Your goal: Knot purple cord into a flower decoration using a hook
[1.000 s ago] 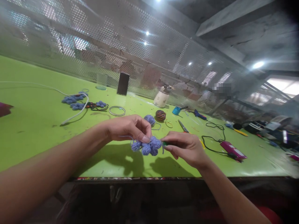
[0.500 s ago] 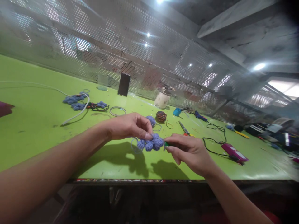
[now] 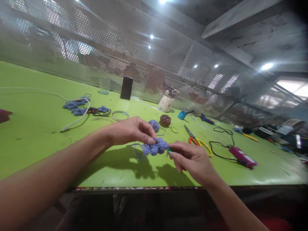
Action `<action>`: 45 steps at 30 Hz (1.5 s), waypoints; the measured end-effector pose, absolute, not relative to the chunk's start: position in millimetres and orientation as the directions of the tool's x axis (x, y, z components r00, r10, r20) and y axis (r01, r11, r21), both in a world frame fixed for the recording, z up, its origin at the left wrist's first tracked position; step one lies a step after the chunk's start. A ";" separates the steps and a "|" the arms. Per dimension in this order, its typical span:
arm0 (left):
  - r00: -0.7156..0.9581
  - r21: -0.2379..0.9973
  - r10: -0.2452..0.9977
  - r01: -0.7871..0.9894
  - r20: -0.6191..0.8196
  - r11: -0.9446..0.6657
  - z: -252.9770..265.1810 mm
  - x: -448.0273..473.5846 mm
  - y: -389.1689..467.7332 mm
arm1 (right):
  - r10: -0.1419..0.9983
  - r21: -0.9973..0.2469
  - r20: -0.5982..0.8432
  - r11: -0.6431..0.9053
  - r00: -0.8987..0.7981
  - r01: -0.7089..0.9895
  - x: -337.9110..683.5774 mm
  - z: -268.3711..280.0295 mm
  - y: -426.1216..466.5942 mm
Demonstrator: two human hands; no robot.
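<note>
Taking the periwinkle bobble-stitch crochet piece (image 3: 154, 148) as the dial's centre, raised above the green tabletop (image 3: 101, 175) near its front edge: far out at ten o'clock, blue crocheted flowers (image 3: 76, 105) lie partly under a white cable (image 3: 83, 115). Closer in at ten, the left hand (image 3: 133, 131) pinches the piece's upper edge between thumb and forefinger; that grip is best placed close to the stitch being worked, firm without flattening the bobbles. At nine, a loose yarn loop (image 3: 137, 153) wants to hang clear. A periwinkle yarn ball (image 3: 153, 125) sits at twelve; its strand should run slack. At three, the right hand (image 3: 194, 162) pinches a green-handled tool (image 3: 170, 149), probably a crochet hook, against the piece; its tip is hidden. Small, level turns should avoid splitting the yarn. Scissors (image 3: 197, 141) lie just beyond.
</note>
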State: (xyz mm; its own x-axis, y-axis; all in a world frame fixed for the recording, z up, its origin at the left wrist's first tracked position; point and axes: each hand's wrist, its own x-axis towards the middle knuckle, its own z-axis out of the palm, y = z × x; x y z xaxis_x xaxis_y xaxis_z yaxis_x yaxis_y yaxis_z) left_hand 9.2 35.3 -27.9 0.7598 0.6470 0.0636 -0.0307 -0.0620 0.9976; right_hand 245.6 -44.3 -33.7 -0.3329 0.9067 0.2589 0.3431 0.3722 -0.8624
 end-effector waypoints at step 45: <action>0.762 0.997 0.647 0.039 0.011 -0.063 -22.7 12.9 30.5 | 0.920 -0.948 0.160 0.244 -0.359 0.202 235.2 -39.4 -34.4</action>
